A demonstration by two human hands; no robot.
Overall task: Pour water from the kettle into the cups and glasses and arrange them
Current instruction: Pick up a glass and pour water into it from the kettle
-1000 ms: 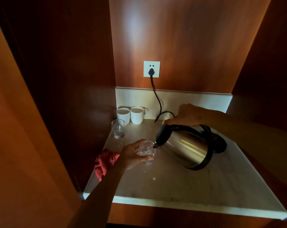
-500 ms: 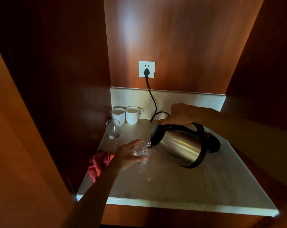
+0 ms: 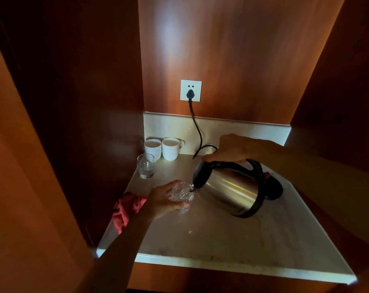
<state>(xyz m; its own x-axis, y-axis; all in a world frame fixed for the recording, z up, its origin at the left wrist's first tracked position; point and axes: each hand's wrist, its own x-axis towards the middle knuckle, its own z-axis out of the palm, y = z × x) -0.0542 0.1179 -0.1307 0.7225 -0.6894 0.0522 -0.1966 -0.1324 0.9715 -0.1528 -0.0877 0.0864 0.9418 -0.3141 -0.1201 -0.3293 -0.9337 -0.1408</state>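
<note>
My right hand [image 3: 232,150] grips the black handle of a steel kettle [image 3: 230,190], which is tilted left with its spout over a clear glass [image 3: 182,195]. My left hand [image 3: 161,199] is wrapped around that glass, which stands on the pale countertop [image 3: 221,235]. A second clear glass [image 3: 146,166] stands near the left wall with a little water in it. Two white cups [image 3: 153,148] [image 3: 170,148] sit side by side at the back left corner.
A red cloth [image 3: 126,209] lies crumpled at the counter's left edge. The kettle's black base [image 3: 273,190] sits behind the kettle, its cord [image 3: 197,132] running up to a wall socket [image 3: 191,90]. Wooden walls close in the left, back and right.
The view has shifted slightly. The kettle stays tilted over the held glass, and both hands keep their grips.
</note>
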